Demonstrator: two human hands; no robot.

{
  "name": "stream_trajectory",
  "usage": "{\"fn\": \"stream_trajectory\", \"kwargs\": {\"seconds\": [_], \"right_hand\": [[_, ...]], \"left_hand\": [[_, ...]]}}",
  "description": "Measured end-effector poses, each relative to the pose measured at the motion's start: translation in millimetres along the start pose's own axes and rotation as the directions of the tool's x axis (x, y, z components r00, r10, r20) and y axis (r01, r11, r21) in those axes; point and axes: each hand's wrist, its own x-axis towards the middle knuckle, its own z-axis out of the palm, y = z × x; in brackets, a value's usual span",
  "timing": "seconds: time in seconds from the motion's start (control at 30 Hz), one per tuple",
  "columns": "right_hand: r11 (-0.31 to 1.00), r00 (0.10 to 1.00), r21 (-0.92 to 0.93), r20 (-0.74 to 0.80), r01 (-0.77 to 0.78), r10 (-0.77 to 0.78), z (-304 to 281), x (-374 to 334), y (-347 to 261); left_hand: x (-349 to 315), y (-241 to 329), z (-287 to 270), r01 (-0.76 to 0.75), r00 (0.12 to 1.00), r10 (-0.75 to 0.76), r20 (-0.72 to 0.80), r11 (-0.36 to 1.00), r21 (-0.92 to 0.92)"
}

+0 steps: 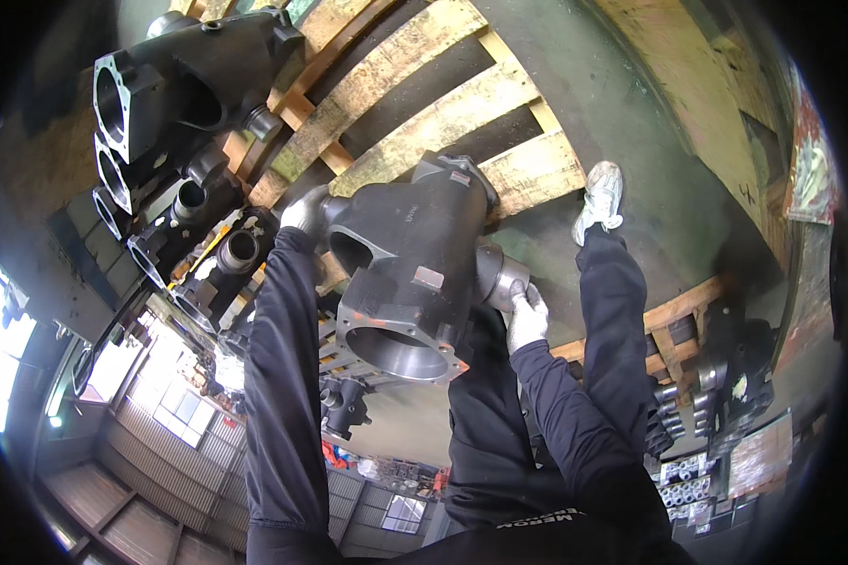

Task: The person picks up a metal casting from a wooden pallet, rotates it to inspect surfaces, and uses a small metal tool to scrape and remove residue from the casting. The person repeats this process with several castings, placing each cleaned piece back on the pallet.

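Observation:
A large black cast-metal housing [400,231] hangs in front of my legs between my two white-gloved hands. Its near end shows a wide round machined bore in a flange with orange marks, and a hollow opens on its left side. My left hand [303,210] grips the round stub on the left side, its fingers partly hidden. On the opposite side, my right hand [529,318] is closed around the bare-metal round stub [501,278], thumb on top. Behind the housing's far end lies a wooden pallet [443,122].
Several similar black housings [184,89] stand in a row on the left, beside the pallet. My foot in a white shoe [600,196] is on the green floor [622,113] by the pallet's corner. Wooden boards [697,85] rise at right; more metal parts [693,490] sit at lower right.

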Motion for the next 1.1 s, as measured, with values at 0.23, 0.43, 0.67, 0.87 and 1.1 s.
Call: {"fn": "stream_trajectory", "kwargs": {"seconds": [0.23, 0.43, 0.67, 0.87, 1.1], "right_hand": [[0.998, 1.0, -0.066, 0.023, 0.019, -0.017, -3.4, -2.4, -5.1], [0.999, 0.997, 0.034, 0.073, -0.016, 0.014, -17.5, 4.2, -3.0], [0.993, 0.985, 0.073, 0.149, -0.097, 0.086, -58.7, 42.4, 21.7], [0.991, 0.921, 0.012, 0.368, 0.133, -0.128, -85.2, -9.3, -53.8], [0.167, 0.738, -0.722, 0.632, 0.671, -0.235, -57.6, -121.8, -123.6]], "left_hand": [[-2.1, -18.8, 14.7, 0.008, 1.0, -0.007, -0.012, 0.999, 0.051], [-13.9, -10.6, 15.6, -0.083, 0.984, 0.092, -0.153, 0.994, 0.064], [-33.9, 58.6, 20.8, 0.242, 0.799, -0.599, 0.051, 0.242, -0.94], [-55.1, 107.3, 14.6, 0.207, 0.785, -0.619, 0.016, 0.239, -0.949], [-75.7, 144.7, 14.6, 0.062, 0.804, -0.595, 0.013, 0.062, -0.996]]}}
